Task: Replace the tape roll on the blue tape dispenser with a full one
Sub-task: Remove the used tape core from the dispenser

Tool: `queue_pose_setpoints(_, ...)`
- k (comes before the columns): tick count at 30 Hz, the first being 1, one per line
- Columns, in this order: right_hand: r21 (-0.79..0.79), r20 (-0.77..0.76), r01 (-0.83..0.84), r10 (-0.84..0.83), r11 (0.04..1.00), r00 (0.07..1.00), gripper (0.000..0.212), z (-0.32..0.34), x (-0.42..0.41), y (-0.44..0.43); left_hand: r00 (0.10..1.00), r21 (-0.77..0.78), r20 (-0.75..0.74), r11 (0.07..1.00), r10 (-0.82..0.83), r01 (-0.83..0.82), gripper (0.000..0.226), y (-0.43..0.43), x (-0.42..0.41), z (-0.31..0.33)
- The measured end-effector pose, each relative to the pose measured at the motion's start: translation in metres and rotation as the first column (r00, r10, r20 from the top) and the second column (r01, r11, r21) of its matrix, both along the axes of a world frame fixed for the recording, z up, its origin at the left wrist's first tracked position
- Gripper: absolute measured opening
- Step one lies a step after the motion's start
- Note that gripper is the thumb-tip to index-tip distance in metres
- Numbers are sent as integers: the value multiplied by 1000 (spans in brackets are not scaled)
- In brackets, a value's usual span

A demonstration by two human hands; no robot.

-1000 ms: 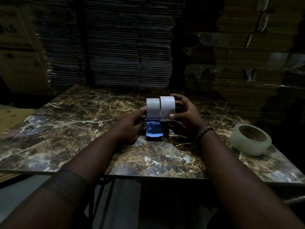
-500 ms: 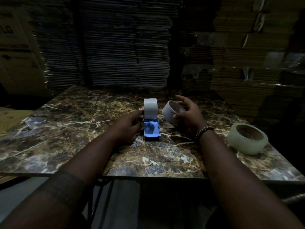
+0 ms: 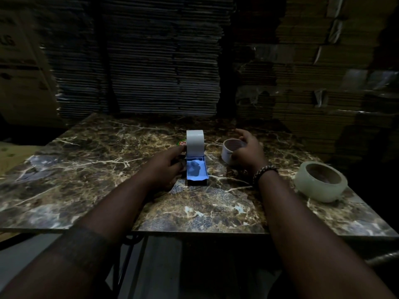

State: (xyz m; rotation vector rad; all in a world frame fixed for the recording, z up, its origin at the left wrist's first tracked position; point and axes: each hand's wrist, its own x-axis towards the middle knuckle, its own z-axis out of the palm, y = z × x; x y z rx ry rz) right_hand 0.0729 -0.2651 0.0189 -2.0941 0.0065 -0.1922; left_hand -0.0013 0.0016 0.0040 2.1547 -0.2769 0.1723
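The dispenser (image 3: 197, 169) stands near the middle of the tabletop (image 3: 75, 169), its blue tray end toward the person. A white roll (image 3: 195, 141) stands on edge at the dispenser's far end, seemingly seated in it. The left hand (image 3: 167, 167) is closed against the dispenser's left side, thumb reaching up to the base of that roll, steadying it. Just right of the dispenser, the right hand (image 3: 248, 151) curls over a thin roll (image 3: 229, 151) lying flat on the tabletop, fingers draped on its rim; whether it grips or merely rests there is unclear. Well to the right of the dispenser, a thick clear roll (image 3: 321, 181) lies flat, untouched. A small red-and-green label (image 3: 182, 143) peeks out just behind the dispenser.

Judging by its thin wall and wide cardboard core, the roll under the right hand is nearly spent: very light, a little crushable, best pinched by thumb inside the core and fingers outside. The thick roll looks like the full one; it should be heavier and stiff, with a smooth, somewhat slippery outer face and possibly a tacky free end. Take it across its width, fingers through the core, not by the slick face. The dispenser looks like light plastic and could tip or slide, so one hand should pin it during any swap
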Motion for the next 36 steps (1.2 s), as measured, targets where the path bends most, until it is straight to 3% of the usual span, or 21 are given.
queue_pose_setpoints(7, -330, 23, 21, -15, 944, 1000, 65, 5, -12, 2, 1000, 44, 7, 999, 26, -26, 50, 2, 4, -2)
queue_pose_setpoints(13, -496, 63, 14, 19, 868, 998, 54, -4, -12, 6, 1000, 33, -2, 999, 12, -12, 50, 3, 5, -4)
queue_pose_setpoints(21, -472, 176, 140, -63, 870, 982, 48, -2, -7, -3, 1000, 32, -3, 999, 14, -14, 49, 4, 6, -7)
queue_pose_setpoints(29, -509, 104, 140, -101, 849, 989, 45, -3, -6, -2, 1000, 31, -10, 999, 29, -28, 50, 1, 7, -6)
queue_pose_setpoints(36, -520, 199, 217, -130, 826, 971, 49, 3, -11, 5, 999, -84, 40, 996, 36, -32, 50, 7, 6, -6)
